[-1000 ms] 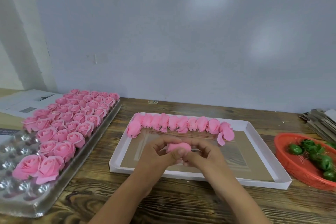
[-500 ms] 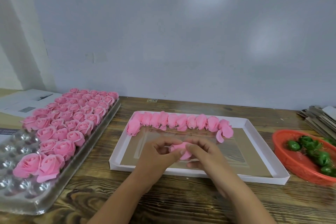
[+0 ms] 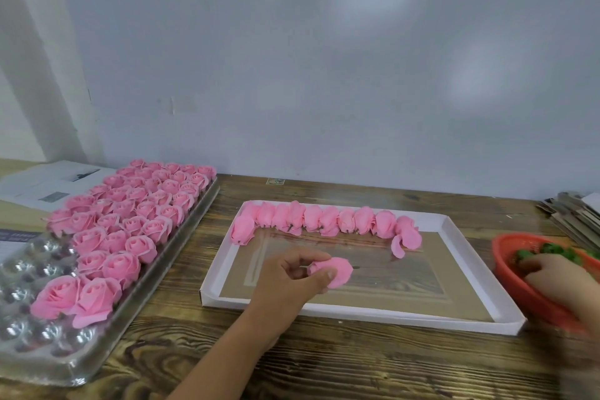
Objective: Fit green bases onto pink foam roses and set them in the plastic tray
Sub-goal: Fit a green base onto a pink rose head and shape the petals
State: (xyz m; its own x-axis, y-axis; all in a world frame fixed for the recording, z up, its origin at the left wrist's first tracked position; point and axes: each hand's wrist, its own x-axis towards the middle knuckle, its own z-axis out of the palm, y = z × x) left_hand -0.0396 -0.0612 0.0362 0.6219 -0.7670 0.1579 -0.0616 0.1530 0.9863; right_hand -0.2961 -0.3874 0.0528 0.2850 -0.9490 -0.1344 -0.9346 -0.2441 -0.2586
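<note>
On the wooden table (image 3: 324,364), no writing is legible, even on the papers (image 3: 42,185) at far left. The left hand (image 3: 289,282) pinches a pink rose (image 3: 334,271) above the white box (image 3: 506,321), whose far edge holds a row of roses (image 3: 324,221). The right hand (image 3: 558,276) reaches into the red basket (image 3: 519,289) of green bases (image 3: 552,249), its grip too blurred to tell, while the plastic tray (image 3: 81,364) sits mostly filled at left.

Left hand (image 3: 293,276) forward of body, forearm angled up from below, thumb and curled fingers pinching pink rose (image 3: 334,271). Right hand (image 3: 558,279) far right, blurred, fingers curled downward, grasp unclear.
</note>
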